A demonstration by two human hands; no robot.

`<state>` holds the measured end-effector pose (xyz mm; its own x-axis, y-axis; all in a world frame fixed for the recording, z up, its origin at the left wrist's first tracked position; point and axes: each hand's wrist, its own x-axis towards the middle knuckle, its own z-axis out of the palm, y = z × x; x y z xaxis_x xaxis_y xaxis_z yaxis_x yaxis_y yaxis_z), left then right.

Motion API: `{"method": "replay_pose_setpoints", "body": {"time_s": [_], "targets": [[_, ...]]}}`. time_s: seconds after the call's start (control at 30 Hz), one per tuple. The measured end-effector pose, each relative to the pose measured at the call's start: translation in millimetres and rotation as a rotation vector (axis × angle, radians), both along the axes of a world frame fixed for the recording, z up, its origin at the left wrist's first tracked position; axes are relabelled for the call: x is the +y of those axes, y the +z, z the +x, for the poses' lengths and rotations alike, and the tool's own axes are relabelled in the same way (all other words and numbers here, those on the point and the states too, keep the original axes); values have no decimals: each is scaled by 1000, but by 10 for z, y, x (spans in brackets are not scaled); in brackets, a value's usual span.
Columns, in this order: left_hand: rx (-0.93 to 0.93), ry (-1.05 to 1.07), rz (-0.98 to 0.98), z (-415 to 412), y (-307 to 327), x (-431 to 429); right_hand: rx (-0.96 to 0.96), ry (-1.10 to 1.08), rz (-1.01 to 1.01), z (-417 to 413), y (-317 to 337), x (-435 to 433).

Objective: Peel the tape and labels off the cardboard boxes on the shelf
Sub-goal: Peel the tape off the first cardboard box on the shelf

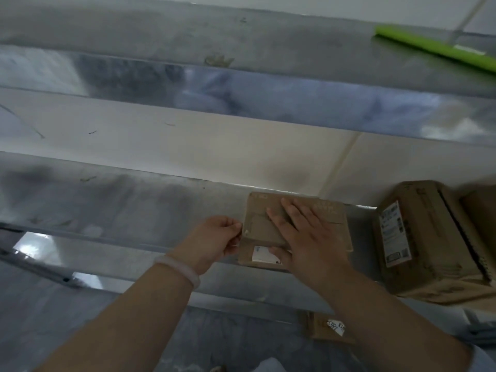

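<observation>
A small flat cardboard box point(332, 221) lies on the metal shelf point(120, 205). My right hand point(303, 234) lies flat on its top with fingers straight, pressing it down. A white label point(261, 254) shows on the box's near side, partly under my right thumb. My left hand point(214, 240) is at the box's left edge, fingers curled, pinching what looks like a strip of clear tape there. A larger cardboard box point(434, 237) with a white shipping label point(394, 234) stands to the right on the same shelf.
A green roll point(434, 47) lies on the upper shelf at the far right. On the lower shelf, below my right forearm, sits another small cardboard box point(322, 331) with a handwritten white sticker. A white wall is behind the shelving.
</observation>
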<state>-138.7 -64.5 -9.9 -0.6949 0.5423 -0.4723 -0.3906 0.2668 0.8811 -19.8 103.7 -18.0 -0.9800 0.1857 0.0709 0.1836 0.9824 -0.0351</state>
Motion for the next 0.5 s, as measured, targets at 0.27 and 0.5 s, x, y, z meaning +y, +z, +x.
{"method": "replay_pose_setpoints", "body": {"time_s": [0.27, 0.5], "targets": [[-213, 83, 139, 2, 31, -34, 24, 1, 14, -18, -40, 8], [-10, 101, 118, 130, -61, -136, 35, -14, 24, -52, -61, 10]]}}
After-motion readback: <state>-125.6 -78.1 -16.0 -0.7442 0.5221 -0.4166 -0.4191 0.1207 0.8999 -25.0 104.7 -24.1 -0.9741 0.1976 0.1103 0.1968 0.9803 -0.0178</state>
